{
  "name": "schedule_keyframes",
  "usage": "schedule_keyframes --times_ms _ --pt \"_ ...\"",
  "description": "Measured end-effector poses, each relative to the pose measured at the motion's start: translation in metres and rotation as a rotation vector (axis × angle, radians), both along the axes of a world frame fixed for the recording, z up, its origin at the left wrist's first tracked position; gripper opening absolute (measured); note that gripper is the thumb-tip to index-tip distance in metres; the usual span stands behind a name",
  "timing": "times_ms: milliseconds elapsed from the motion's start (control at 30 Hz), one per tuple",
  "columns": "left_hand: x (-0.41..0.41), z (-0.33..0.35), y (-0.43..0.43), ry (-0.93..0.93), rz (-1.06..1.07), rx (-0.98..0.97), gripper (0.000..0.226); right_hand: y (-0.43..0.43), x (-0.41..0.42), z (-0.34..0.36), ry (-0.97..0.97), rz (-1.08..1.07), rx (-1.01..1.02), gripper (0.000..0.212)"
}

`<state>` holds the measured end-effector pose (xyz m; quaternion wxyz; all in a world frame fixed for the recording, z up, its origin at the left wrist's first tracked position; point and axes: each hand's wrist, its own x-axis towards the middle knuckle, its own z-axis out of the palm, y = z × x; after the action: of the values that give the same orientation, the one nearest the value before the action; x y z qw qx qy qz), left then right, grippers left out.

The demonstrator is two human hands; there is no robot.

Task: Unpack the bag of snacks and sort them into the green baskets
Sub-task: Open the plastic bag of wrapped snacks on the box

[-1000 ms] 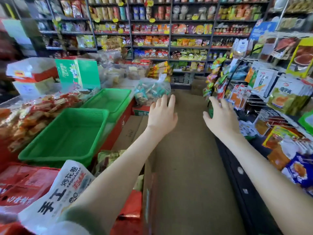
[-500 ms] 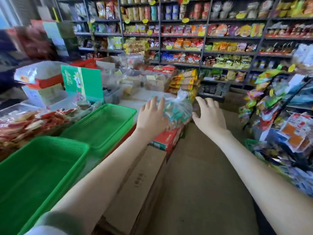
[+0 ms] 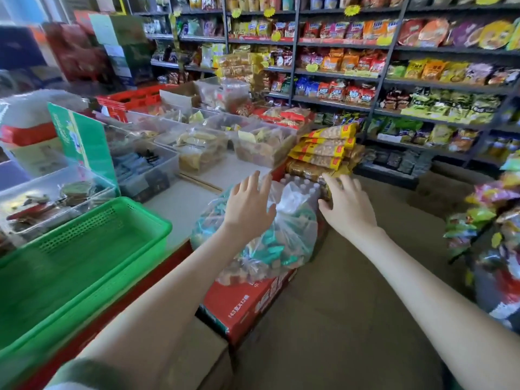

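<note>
A clear plastic bag of snacks (image 3: 277, 243), full of teal and orange wrapped pieces, sits on a red carton (image 3: 247, 299) at the counter's edge. My left hand (image 3: 247, 209) lies over the bag's upper left side with fingers straight and spread. My right hand (image 3: 344, 206) is at the bag's upper right, fingers straight, by its knotted top. One green basket (image 3: 84, 257) stands empty on the left, its near end running out of view.
Clear tubs of loose snacks (image 3: 197, 147) fill the counter behind the bag. A stack of yellow packets (image 3: 323, 150) sits just beyond my right hand. Shelves of goods line the back wall, and a hanging rack (image 3: 489, 220) stands at the right. Brown floor lies between.
I have moved closer to the counter. Both hands have come forward and down onto the bag, one at each side of its top.
</note>
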<state>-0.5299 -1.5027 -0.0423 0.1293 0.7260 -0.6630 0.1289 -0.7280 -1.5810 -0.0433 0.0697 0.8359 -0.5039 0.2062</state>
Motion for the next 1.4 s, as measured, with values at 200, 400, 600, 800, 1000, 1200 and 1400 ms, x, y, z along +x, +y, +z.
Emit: schedule_keyframes --times_ms 200,400,600,800,1000,1200,1400 --pt "-0.012 -0.034 -0.112 0.024 0.121 0.050 0.068 -0.146 0.009 -0.026 0.084 0.247 0.069 0.059" --pt "0.004 -0.067 -0.196 0.021 0.181 0.032 0.058 -0.246 0.054 -0.054 0.167 0.457 0.097 0.062" --pt "0.020 -0.089 -0.262 -0.020 0.260 0.046 0.063 -0.316 0.083 -0.080 0.191 0.609 0.128 0.060" --pt "0.015 -0.110 -0.265 -0.009 0.359 0.024 0.054 -0.350 0.095 -0.105 0.200 0.770 0.179 0.059" --pt "-0.024 -0.131 -0.243 0.017 0.555 0.049 0.066 -0.353 0.089 -0.128 0.203 1.024 0.198 0.061" --pt "-0.083 -0.147 -0.231 0.028 0.668 0.078 0.063 -0.350 0.066 -0.139 0.368 1.346 0.203 0.077" --pt "-0.115 -0.154 -0.229 0.077 0.646 0.099 0.061 -0.345 0.056 -0.151 0.242 1.382 0.199 0.058"
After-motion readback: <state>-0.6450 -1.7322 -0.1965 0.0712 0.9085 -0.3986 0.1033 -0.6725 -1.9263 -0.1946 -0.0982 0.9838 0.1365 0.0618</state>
